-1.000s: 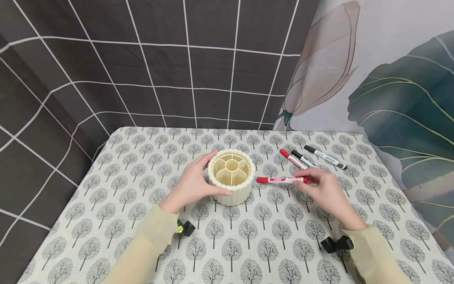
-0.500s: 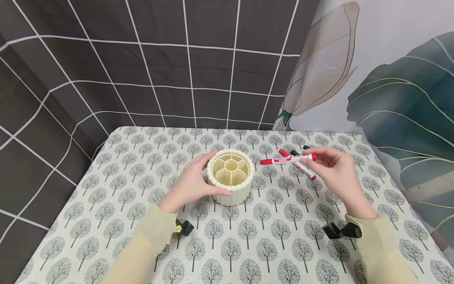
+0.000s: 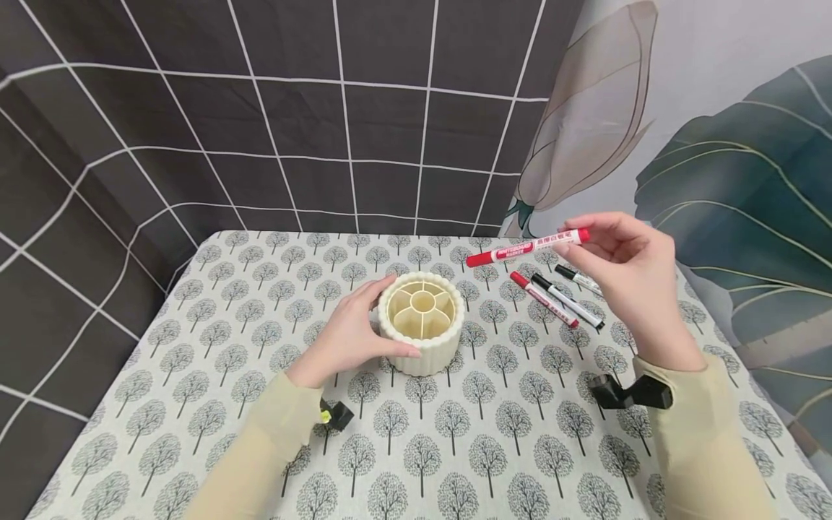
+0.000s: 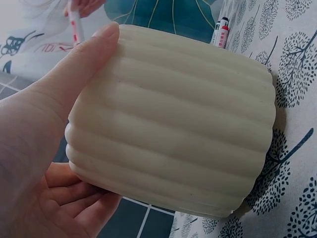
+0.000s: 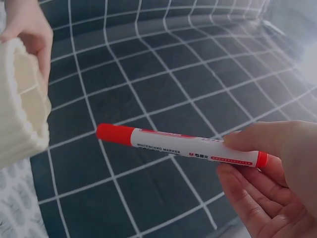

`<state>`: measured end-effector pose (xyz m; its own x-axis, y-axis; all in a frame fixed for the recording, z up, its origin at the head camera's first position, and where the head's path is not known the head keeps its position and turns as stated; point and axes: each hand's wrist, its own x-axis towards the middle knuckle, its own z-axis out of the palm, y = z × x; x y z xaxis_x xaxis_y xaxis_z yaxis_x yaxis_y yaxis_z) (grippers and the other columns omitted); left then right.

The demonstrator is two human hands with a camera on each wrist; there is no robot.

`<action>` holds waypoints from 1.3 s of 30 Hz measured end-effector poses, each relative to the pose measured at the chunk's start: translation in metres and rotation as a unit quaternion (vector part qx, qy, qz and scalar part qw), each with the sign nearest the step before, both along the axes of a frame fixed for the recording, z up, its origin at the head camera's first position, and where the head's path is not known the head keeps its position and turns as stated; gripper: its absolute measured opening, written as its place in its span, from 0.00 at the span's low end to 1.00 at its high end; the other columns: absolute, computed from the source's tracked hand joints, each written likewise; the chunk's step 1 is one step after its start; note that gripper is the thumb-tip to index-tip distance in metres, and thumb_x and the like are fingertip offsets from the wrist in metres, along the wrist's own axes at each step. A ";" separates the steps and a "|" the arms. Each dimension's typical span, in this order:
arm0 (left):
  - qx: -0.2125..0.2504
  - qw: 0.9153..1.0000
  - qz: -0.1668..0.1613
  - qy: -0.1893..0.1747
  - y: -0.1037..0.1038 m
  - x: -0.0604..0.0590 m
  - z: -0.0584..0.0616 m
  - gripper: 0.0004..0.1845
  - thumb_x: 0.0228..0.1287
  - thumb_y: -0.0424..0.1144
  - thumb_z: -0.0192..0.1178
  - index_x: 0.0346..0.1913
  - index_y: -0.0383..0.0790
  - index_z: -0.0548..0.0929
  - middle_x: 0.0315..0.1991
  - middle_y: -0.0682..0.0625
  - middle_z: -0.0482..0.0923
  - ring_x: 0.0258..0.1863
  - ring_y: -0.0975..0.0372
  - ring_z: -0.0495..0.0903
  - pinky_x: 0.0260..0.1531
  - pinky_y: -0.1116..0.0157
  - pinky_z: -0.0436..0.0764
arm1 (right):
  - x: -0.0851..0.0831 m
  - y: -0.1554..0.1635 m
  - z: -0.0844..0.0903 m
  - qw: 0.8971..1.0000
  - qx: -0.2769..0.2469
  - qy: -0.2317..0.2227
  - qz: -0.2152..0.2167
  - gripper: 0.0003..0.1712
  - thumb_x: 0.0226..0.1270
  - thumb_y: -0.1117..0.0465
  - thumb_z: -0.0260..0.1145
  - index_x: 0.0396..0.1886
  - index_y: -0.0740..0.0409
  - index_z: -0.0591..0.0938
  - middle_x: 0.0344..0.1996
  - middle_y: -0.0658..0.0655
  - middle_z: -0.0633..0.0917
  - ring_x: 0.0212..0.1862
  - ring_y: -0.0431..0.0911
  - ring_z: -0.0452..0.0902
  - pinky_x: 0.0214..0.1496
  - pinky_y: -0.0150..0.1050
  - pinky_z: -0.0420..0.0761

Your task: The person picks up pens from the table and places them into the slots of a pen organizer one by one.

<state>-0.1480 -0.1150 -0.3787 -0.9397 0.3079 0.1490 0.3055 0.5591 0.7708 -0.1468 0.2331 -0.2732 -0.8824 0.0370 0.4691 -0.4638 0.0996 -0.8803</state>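
Observation:
A cream ribbed round pen holder [image 3: 422, 321] with divided compartments stands on the tree-patterned tablecloth [image 3: 455, 433]. My left hand [image 3: 347, 338] grips its left side, thumb along the front; the holder [image 4: 173, 119] fills the left wrist view. My right hand [image 3: 627, 267] is raised above the table's right side and pinches a red-capped marker [image 3: 526, 248] by its rear end, held roughly level, cap pointing left toward the holder. The right wrist view shows this marker [image 5: 181, 145] between thumb and fingers, with the holder [image 5: 20, 104] at left.
Three markers lie on the cloth right of the holder: a red one [image 3: 543, 299], a black one [image 3: 567, 301] and another black one [image 3: 578, 278] partly behind my right hand. A dark checked backdrop [image 3: 292, 130] and a leaf-print curtain [image 3: 734, 173] close off the back.
My right hand lifted the red marker off the cloth, raising it up and toward the back right. The left hand and the holder stayed put.

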 end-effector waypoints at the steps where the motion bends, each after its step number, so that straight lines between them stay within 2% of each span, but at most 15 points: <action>1: 0.000 1.000 0.000 -0.002 0.000 0.000 0.000 0.70 0.26 0.68 0.83 0.77 0.42 0.64 0.72 0.49 0.68 0.66 0.54 0.72 0.64 0.46 0.74 | 0.000 -0.002 0.003 1.000 -0.002 0.001 0.006 0.19 0.56 0.76 0.77 0.48 0.74 0.85 0.37 0.62 0.87 0.38 0.48 0.86 0.50 0.32 0.85; 8: 0.000 1.000 -0.001 -0.005 -0.001 0.001 0.001 0.70 0.26 0.68 0.83 0.77 0.42 0.64 0.71 0.49 0.69 0.66 0.54 0.72 0.63 0.45 0.74 | -0.003 -0.017 0.010 0.998 -0.008 0.017 0.055 0.19 0.54 0.79 0.76 0.48 0.74 0.85 0.37 0.61 0.89 0.36 0.48 0.86 0.47 0.33 0.86; 13: 0.000 1.000 -0.002 -0.003 -0.001 0.001 0.002 0.70 0.27 0.68 0.83 0.77 0.41 0.65 0.71 0.49 0.69 0.66 0.54 0.72 0.64 0.44 0.73 | -0.004 -0.026 0.007 0.996 0.028 0.023 0.077 0.18 0.55 0.79 0.75 0.47 0.71 0.86 0.36 0.59 0.89 0.34 0.46 0.86 0.45 0.32 0.87; 15: 0.000 1.000 -0.002 -0.006 -0.001 0.002 0.003 0.69 0.27 0.67 0.83 0.77 0.43 0.65 0.72 0.49 0.68 0.67 0.54 0.71 0.65 0.44 0.72 | -0.004 -0.030 0.004 0.995 0.058 0.019 0.076 0.18 0.56 0.78 0.75 0.47 0.69 0.87 0.36 0.58 0.89 0.35 0.46 0.86 0.45 0.32 0.87; 22: 0.001 1.000 -0.004 -0.011 -0.001 0.002 0.004 0.69 0.28 0.68 0.83 0.78 0.44 0.64 0.73 0.49 0.67 0.67 0.54 0.71 0.66 0.46 0.71 | -0.011 -0.041 -0.018 0.986 0.136 -0.003 0.095 0.17 0.58 0.75 0.76 0.48 0.66 0.87 0.41 0.57 0.89 0.36 0.46 0.87 0.40 0.34 0.88; 24: 0.001 1.000 -0.005 -0.011 -0.001 0.002 0.004 0.69 0.28 0.68 0.83 0.78 0.44 0.64 0.73 0.49 0.67 0.67 0.54 0.71 0.66 0.46 0.71 | -0.013 -0.046 -0.027 0.983 0.146 -0.016 0.107 0.17 0.59 0.74 0.76 0.48 0.66 0.86 0.42 0.57 0.88 0.37 0.47 0.87 0.41 0.35 0.88; 30: 0.002 1.000 -0.006 -0.010 -0.001 0.002 0.004 0.70 0.28 0.68 0.83 0.78 0.43 0.63 0.73 0.48 0.67 0.67 0.54 0.71 0.66 0.46 0.71 | -0.018 -0.058 -0.044 0.978 0.158 -0.046 0.129 0.17 0.59 0.71 0.76 0.49 0.66 0.86 0.45 0.58 0.87 0.41 0.48 0.86 0.47 0.37 0.87; 34: 0.002 1.000 -0.006 -0.008 -0.001 0.002 0.003 0.70 0.28 0.68 0.82 0.78 0.43 0.63 0.72 0.48 0.67 0.66 0.54 0.72 0.65 0.46 0.72 | -0.022 -0.065 -0.051 0.976 0.162 -0.058 0.134 0.18 0.58 0.73 0.76 0.49 0.65 0.86 0.46 0.57 0.87 0.42 0.49 0.86 0.46 0.37 0.87; 39: 0.004 1.000 -0.009 -0.008 -0.002 0.002 0.002 0.69 0.29 0.68 0.82 0.78 0.44 0.63 0.72 0.49 0.67 0.66 0.55 0.72 0.65 0.46 0.72 | -0.025 -0.072 -0.060 0.974 0.157 -0.071 0.147 0.18 0.58 0.75 0.75 0.50 0.67 0.85 0.46 0.62 0.87 0.41 0.49 0.86 0.46 0.38 0.88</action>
<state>-0.1463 -0.1166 -0.3765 -0.9363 0.3238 0.1357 0.3025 0.5474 0.7803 -0.1721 0.1613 -0.3337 -0.8905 -0.3516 0.2888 -0.3881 0.2556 -0.8855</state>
